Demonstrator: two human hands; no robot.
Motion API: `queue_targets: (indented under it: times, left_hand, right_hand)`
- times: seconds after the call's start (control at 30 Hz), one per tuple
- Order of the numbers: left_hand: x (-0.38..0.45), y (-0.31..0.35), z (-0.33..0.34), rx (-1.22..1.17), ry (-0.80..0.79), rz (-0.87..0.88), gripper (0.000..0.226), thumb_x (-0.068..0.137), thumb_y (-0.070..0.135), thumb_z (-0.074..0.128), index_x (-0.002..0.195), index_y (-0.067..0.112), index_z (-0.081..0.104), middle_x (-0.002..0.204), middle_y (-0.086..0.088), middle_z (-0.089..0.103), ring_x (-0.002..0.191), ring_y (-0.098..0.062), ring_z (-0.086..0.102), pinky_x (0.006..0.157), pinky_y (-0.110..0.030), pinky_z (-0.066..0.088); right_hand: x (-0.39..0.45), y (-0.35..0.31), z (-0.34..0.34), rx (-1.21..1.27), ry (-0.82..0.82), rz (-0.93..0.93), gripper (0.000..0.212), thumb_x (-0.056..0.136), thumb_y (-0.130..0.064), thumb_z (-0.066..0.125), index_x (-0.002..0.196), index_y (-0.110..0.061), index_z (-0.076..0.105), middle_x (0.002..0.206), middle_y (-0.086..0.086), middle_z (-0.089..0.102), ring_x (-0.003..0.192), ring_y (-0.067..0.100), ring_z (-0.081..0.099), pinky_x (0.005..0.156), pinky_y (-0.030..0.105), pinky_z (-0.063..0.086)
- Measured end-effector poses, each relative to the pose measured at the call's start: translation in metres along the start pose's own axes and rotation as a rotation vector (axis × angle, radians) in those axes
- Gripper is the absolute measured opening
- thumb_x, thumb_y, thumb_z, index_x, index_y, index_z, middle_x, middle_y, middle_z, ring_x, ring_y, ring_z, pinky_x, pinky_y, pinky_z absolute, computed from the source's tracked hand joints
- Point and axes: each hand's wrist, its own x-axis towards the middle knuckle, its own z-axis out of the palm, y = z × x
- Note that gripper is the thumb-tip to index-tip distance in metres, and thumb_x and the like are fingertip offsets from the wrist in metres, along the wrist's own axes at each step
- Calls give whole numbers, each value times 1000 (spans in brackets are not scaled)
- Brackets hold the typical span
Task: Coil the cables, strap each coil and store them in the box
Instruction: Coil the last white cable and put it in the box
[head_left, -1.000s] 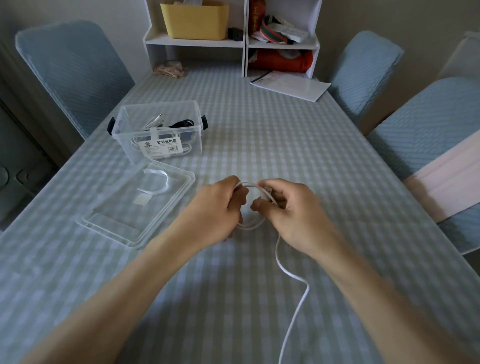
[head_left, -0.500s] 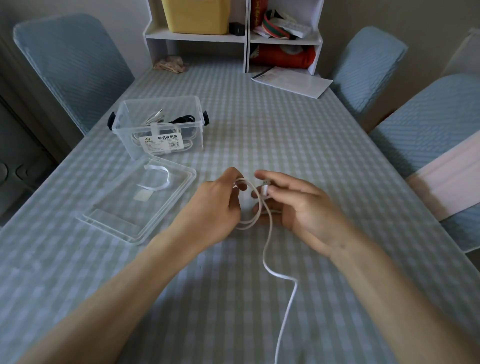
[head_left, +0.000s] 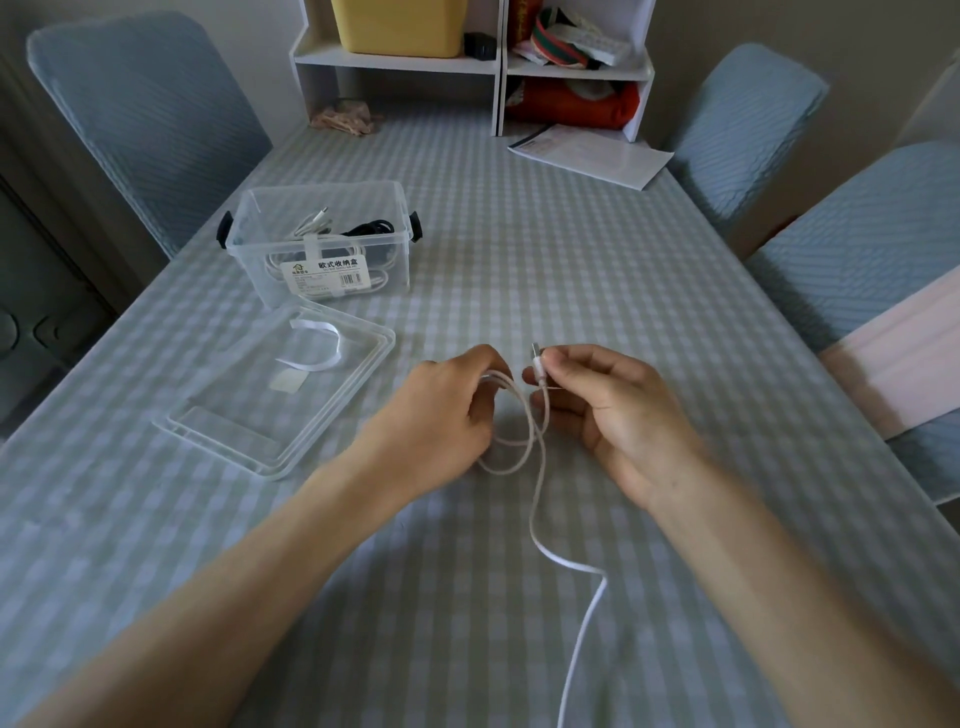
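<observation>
A thin white cable (head_left: 540, 499) trailed from the near edge of the checked table (head_left: 571, 260) up to mid-table, where the left hand (head_left: 441, 410) gripped a small started coil and the right hand (head_left: 613, 410) pinched the plug end. Coiling was under way; the next loop likely needed slack drawn in. Beyond, toward the left edge, lay a white strap (head_left: 317, 348) on a clear lid (head_left: 234, 431), then the clear plastic box (head_left: 249, 208) holding coiled cables.

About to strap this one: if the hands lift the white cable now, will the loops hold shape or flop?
Probably flop. The white cable droops in loose loops between the left hand and right hand, so it looks limp. Its uncoiled tail snakes toward the near table edge and would likely drag. It looks thin and light, and unstrapped loops may spring apart.
</observation>
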Motion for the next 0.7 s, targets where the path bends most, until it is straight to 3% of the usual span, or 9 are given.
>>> queue_targets:
  times: [0.17,0.27,0.33,0.4,0.57,0.7]
  left_hand:
    - [0,0,-2,-102,80,-135,26,90,1,42,98,15,62,75,-6,70,50,-20,62,42,-29,48]
    - [-1,3,-5,-224,96,-210,25,92,0,40,97,14,60,67,-7,67,43,-22,64,35,-31,48]
    - [-1,2,-6,-240,110,-224,25,91,0,40,97,13,60,65,-7,66,44,-22,64,36,-31,49]
    - [0,0,-6,-180,128,-207,24,91,1,41,96,14,61,67,-5,65,47,-23,62,39,-29,46]
    - [0,-2,-5,-23,185,-165,23,89,6,45,95,17,64,70,5,62,67,-16,61,56,-31,45]
    - [2,-3,-6,-13,174,-157,27,85,6,48,93,20,69,68,9,62,66,-9,59,54,-21,43]
  right_hand:
    - [-6,5,6,-227,-80,-62,14,91,-22,69,102,-16,76,95,6,77,93,22,73,89,41,56]
    - [-13,4,9,-325,-182,-84,34,85,-20,75,118,-24,69,102,-1,76,98,14,72,97,38,54]
    - [-16,1,10,-418,-265,-94,46,84,-22,76,127,-33,62,107,-5,74,101,11,71,97,35,52]
    - [-16,0,10,-413,-287,-85,44,90,-15,68,128,-35,61,104,-2,74,98,14,72,96,38,53]
    - [-16,-4,9,-165,-289,25,25,97,-6,54,114,-16,70,88,9,74,82,21,72,74,31,57]
    - [-13,1,7,-119,-237,41,18,96,-11,58,108,-6,71,88,13,73,80,25,71,72,32,56]
